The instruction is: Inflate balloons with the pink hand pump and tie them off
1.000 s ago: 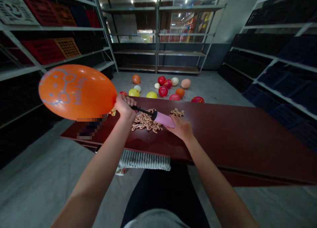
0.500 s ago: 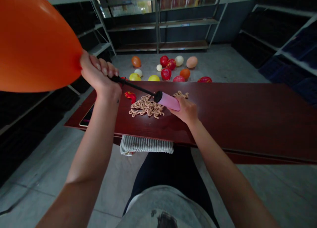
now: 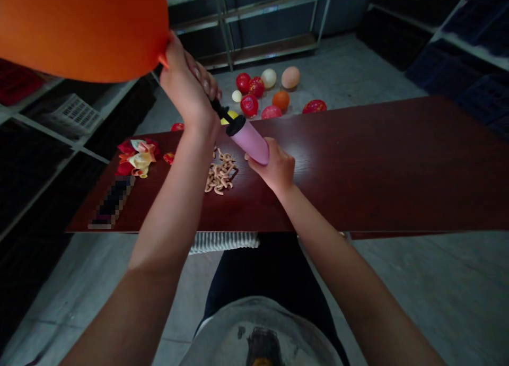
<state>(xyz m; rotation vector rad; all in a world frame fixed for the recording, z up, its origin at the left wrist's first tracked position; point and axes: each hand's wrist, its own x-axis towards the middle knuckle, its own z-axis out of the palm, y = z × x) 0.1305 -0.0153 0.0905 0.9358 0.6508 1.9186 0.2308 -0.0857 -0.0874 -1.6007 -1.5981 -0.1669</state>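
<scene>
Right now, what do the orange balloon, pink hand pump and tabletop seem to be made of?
Orange balloon: likely latex, smooth with a soft sheen, from its taut, rounded skin.
Pink hand pump: probably plastic, satin finish, going by its even colour.
Tabletop: polished wood or laminate; the reddish brown colour and reflected light fit either.

The balloon is bright orange, the pump pink and black, the table dark reddish-brown.

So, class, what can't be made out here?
All in the head view:
- Orange balloon: upper and left parts cut off by picture edges.
- Black rod: partly hidden by left hand.
- Pink pump: lower end partly hidden by right hand.
- Pale curly pieces: some behind left forearm.
- Dark flat object: details pixelated.
</scene>
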